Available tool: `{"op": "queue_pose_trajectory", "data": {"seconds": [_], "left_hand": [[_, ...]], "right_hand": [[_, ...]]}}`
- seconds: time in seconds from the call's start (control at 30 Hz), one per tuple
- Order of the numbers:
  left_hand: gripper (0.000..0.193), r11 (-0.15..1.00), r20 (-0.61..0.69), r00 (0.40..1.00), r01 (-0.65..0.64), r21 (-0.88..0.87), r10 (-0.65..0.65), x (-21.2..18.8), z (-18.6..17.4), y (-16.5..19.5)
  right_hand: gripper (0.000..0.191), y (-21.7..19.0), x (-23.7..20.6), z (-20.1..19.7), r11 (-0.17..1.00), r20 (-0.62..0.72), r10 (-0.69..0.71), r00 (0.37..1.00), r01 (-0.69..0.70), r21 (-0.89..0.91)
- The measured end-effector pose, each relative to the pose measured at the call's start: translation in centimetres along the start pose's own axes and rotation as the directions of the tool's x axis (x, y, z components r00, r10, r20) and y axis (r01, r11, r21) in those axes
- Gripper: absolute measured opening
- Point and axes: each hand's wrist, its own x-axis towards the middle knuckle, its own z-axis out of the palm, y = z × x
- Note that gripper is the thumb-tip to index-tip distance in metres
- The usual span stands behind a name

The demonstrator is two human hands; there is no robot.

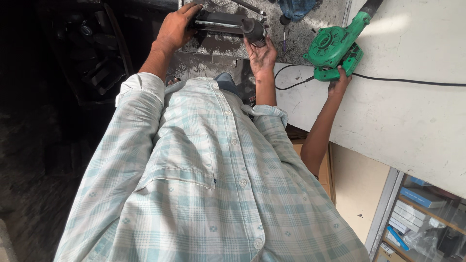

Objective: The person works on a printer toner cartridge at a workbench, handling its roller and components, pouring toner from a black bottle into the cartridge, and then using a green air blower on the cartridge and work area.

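A: Item one?
B: Dark metal part [228, 23], far centre on the grimy bench [315, 19]. Left hand [175, 26] clasps its left end; right hand [260, 54] cups the round right end.
A: Item two?
B: Green blower [335, 47], right, on the white counter [412, 121]; another person's hand [338, 83] grasps its handle. Black cord [407, 82] trails right.

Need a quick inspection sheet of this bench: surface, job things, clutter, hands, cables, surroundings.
Surface: grimy dark bench, white counter beside it.
Job things: long black part with round end, lying on the bench.
Clutter: screwdriver, blue cloth.
Hands: left hand grips the part's left end; right hand cups its round end. Another person's hand touches a green blower.
Cables: black cord runs across the counter.
Surroundings: shelves with boxes, dark floor.
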Motion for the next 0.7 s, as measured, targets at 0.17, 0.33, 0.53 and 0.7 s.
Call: {"op": "queue_pose_trajectory", "data": {"seconds": [0.17, 0.33, 0.53, 0.7], "left_hand": [[0.079, 0.998, -0.053, 0.998, -0.038, -0.047, 0.035, -0.4, 0.2, 0.0], [0.080, 0.999, -0.004, 1.000, -0.009, -0.050, 0.008, -0.4, -0.1, 0.2], [0.077, 0.999, -0.010, 1.000, 0.014, -0.040, -0.014, -0.3, -0.2, 0.6], [0.077, 1.000, -0.009, 1.000, 0.016, -0.027, -0.016, -0.1, -0.1, 0.8]], "right_hand": [[0.060, 0.5, -1.7, -0.9, 0.837, 0.299, 0.046, 0.953, -0.200, 0.509], [0.062, 1.4, -0.5, -0.6, 0.981, -0.010, -0.064, 0.998, 0.065, 0.185], [0.069, 2.3, 0.5, 1.6, 0.514, 0.075, -0.341, 0.937, 0.253, -0.819], [0.063, 3.6, 1.2, 3.9, -0.061, 0.537, -0.304, 0.787, 0.546, -0.835]]}}
